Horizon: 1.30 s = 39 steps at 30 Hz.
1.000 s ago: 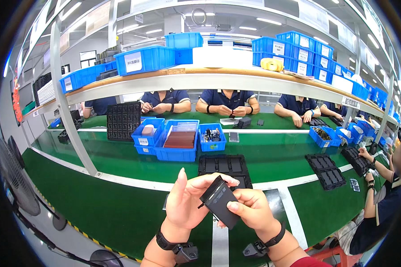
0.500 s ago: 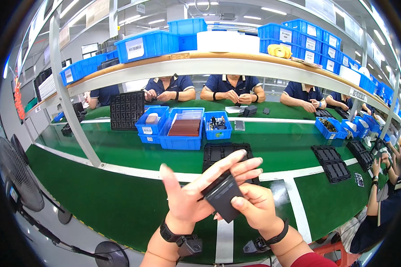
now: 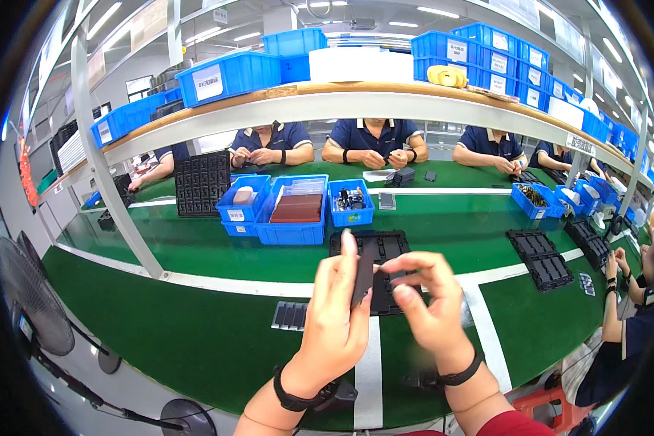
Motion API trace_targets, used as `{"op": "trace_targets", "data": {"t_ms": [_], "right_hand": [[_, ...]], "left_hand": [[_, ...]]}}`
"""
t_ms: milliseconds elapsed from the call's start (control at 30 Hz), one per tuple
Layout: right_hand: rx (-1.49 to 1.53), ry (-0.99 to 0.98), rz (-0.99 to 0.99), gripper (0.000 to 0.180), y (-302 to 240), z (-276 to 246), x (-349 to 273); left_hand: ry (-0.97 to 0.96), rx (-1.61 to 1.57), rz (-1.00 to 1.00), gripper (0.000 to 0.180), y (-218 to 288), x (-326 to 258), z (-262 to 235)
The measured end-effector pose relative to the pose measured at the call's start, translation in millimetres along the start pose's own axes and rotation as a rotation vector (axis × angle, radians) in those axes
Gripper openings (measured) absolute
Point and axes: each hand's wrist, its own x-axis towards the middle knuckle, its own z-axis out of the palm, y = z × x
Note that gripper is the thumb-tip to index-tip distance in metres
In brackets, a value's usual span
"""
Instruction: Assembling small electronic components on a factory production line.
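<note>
"Above the green bench (image 3: 160,320), anything finished?"

"Can't tell: the left hand (image 3: 333,316) grips the thin black part (image 3: 363,272), not set down. The right hand (image 3: 437,309) curls its fingers beside it, any pinch unclear."

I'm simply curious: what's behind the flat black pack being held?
Behind the flat black pack, a black molded tray shows; the left hand, right hand and pack hide parts of it.

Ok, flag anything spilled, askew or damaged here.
Nothing stands out: the black tray lies flat, and the large blue bin stands upright. The left hand holds a flat black piece nearly edge-on, so damage to its faces can't be judged.
</note>
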Motion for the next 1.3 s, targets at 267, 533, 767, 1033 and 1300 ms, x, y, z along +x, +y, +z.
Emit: {"op": "trace_targets", "data": {"t_ms": [267,533,767,1033,1300], "right_hand": [[-0.205,-0.111,-0.141,0.012,-19,-10,2],[-0.212,-0.076,-0.177,0.006,-20,-12,1],[-0.336,-0.115,-0.359,0.011,-24,-13,3],[-0.295,-0.204,-0.326,0.013,-28,-19,4],[-0.255,-0.220,-0.329,0.017,-35,-19,5]], "left_hand": [[0.176,0.709,0.240,0.068,-12,-1,16],[0.110,0.739,0.254,0.075,-10,-3,20],[-0.055,0.416,0.174,0.067,-9,-7,19],[-0.247,0.000,0.086,0.075,-11,-10,24],[-0.238,0.024,0.116,0.071,-8,-10,23]]}}
